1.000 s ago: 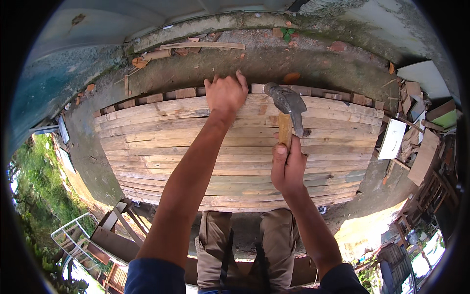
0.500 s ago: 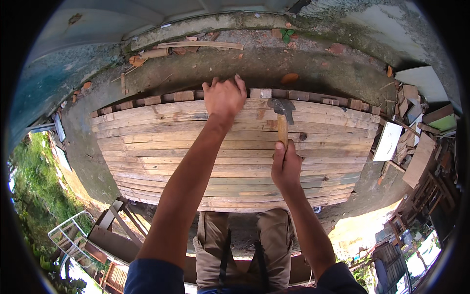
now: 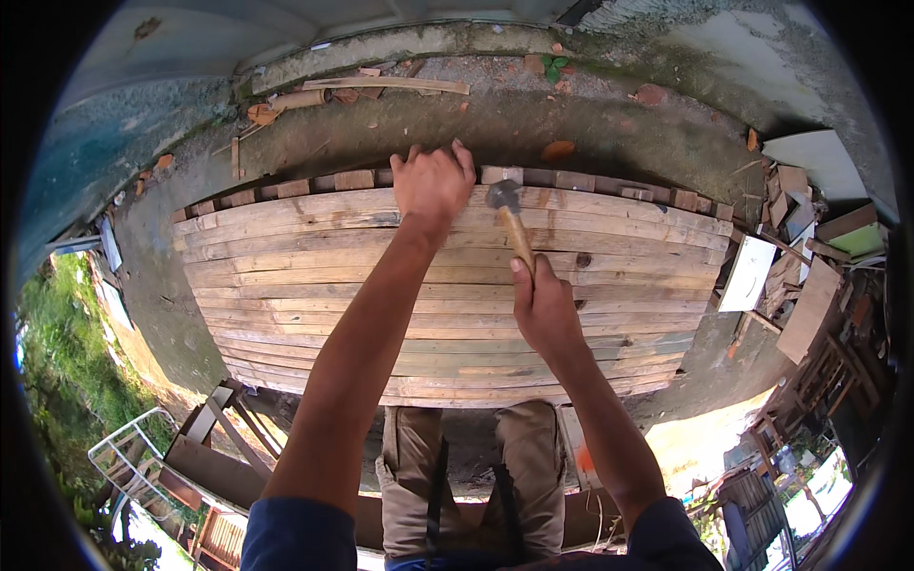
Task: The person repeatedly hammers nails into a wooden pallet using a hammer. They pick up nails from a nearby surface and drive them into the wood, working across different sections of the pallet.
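One hammer [image 3: 513, 229], clasped in right hand [image 3: 549, 305], slants forward-left toward left hand [image 3: 433, 186], curled, hold unclear, at far edge of slatted worktop [image 3: 286, 264].

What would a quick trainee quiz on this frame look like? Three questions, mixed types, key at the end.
1. Multiple choice: which hand grips the hammer?
A) left
B) right
C) both

2. True or false: the left hand is at the near edge of the slatted panel, next to the person's knees.

3. Fill in: the white board lies off the panel's ____ end, as the wearer sees it.

Key:
1. B, the right hand, by the handle.
2. False; it is at the far edge.
3. right
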Available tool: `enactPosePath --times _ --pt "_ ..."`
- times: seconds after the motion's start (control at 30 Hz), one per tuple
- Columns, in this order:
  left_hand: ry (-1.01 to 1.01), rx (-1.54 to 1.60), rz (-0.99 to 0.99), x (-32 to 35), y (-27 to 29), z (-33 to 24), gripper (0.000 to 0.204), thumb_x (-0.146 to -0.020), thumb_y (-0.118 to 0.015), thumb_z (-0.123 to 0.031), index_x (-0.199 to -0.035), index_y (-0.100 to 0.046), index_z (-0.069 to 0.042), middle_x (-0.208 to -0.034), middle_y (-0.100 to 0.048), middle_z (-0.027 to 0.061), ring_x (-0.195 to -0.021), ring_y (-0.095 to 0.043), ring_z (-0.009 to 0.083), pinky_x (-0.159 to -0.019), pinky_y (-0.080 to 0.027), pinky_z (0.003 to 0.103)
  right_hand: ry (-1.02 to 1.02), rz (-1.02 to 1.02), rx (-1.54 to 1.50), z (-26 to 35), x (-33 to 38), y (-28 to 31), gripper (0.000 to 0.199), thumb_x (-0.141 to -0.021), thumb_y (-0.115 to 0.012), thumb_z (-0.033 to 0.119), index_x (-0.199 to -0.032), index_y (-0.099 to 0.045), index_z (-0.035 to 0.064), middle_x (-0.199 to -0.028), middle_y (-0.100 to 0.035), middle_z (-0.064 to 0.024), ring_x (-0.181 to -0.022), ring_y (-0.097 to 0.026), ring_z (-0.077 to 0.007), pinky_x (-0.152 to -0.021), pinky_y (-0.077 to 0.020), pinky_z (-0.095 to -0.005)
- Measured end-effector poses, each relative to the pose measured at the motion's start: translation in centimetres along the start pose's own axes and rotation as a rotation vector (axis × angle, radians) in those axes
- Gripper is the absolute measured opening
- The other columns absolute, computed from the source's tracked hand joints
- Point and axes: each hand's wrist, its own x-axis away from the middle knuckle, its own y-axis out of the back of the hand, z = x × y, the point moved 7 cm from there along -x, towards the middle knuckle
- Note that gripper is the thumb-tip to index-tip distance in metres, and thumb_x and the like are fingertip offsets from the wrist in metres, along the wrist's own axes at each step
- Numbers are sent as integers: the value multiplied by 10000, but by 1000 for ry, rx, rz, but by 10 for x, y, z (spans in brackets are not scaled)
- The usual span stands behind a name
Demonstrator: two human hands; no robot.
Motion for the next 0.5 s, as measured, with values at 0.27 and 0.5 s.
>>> enactPosePath --times 0.27,0.5 --pt "18 -21 26 -1 -3 2 577 -1009 -379 -336 -732 -772 -18 -788 -734 216 -940 -693 371 -967 -431 510 3 -69 -29 -4 -4 8 337 -1069 -504 307 -980 -522 -19 -628 -597 -192 -575 -646 -387 -541 -494 -452" --pt "23 10 29 2 -1 2 564 -1005 -381 -327 -740 -768 -14 -809 -733 230 -966 -684 376 -989 -418 502 54 -171 -106 -16 -5 16 316 -1063 -509 294 -1013 -529 -17 -606 -599 -199 -567 -629 -442 -512 -469 -480"
